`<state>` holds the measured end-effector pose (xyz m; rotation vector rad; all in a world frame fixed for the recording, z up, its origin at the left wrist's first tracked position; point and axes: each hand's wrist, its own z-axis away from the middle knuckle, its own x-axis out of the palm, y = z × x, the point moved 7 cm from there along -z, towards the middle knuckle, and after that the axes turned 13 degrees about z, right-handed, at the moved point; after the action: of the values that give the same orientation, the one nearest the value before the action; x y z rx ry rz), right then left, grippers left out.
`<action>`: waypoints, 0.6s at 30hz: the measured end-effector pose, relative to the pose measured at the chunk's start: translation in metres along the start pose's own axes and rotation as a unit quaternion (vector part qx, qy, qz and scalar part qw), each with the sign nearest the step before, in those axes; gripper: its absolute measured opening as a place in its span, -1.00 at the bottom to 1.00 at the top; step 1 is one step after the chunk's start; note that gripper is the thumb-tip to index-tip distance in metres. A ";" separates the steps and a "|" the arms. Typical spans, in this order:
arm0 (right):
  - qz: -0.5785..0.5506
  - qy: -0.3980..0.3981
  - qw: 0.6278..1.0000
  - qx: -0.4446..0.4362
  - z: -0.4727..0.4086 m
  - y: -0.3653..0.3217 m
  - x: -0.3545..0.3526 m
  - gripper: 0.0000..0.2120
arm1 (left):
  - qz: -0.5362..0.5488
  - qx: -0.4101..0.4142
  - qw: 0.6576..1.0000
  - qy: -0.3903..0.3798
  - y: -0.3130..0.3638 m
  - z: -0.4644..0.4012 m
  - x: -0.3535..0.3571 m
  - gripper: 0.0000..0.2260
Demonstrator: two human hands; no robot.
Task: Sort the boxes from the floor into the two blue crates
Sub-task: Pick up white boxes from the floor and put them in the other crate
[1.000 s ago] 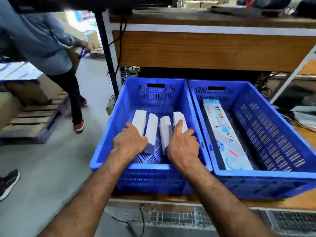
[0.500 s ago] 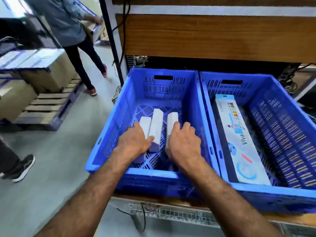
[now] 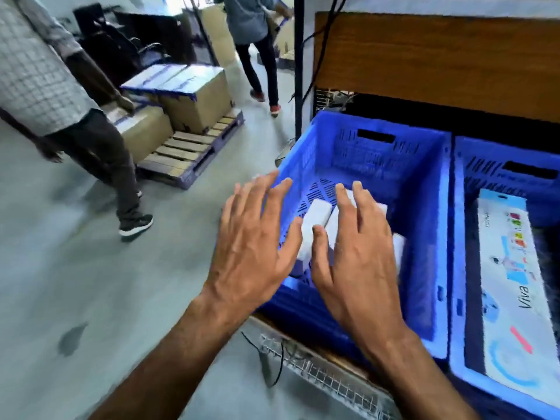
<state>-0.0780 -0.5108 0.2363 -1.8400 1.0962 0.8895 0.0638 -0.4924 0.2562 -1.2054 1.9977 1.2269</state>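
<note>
Right of centre, your left hand (image 3: 251,250) and right hand (image 3: 354,262) hover spread and empty over the left blue crate (image 3: 424,268) holding several small white boxes (image 3: 315,219), the right crate (image 3: 457,237) holds one long Viva box (image 3: 512,298), and no floor boxes show, so I judge sorting partway done.

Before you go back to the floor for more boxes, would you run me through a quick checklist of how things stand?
1. Left hand free, fingers spread, holding nothing: ok.
2. Right hand free, fingers straight above the small white boxes: ok.
3. White boxes lie inside the left blue crate: ok.
4. Long Viva box lies inside the right blue crate: ok.
5. Boxes left on the floor to sort: cannot tell, none in view nearby.
6. Walkway clear: not ok, a person in a checked shirt stands close.
</note>
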 end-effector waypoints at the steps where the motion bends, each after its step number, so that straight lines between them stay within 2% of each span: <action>1: -0.016 0.004 1.000 -0.011 0.000 -0.007 0.001 -0.44 | -0.003 -0.006 1.000 0.013 -0.006 0.007 -0.008 -0.53; 8: -0.144 -0.030 0.977 -0.156 0.028 -0.102 0.028 -0.48 | -0.094 -0.126 0.984 0.086 -0.061 0.099 -0.083 -0.51; 13: -0.179 -0.087 0.945 -0.258 0.085 -0.184 0.046 -0.45 | -0.150 -0.232 0.954 0.118 -0.089 0.193 -0.142 -0.52; 18: -0.193 -0.130 0.899 -0.371 0.165 -0.266 0.045 -0.43 | -0.204 -0.318 0.912 0.159 -0.093 0.305 -0.200 -0.51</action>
<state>0.1543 -0.2990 0.2001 -2.3307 0.1849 1.3722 0.2320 -0.1568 0.2259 -2.1309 1.4363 1.5793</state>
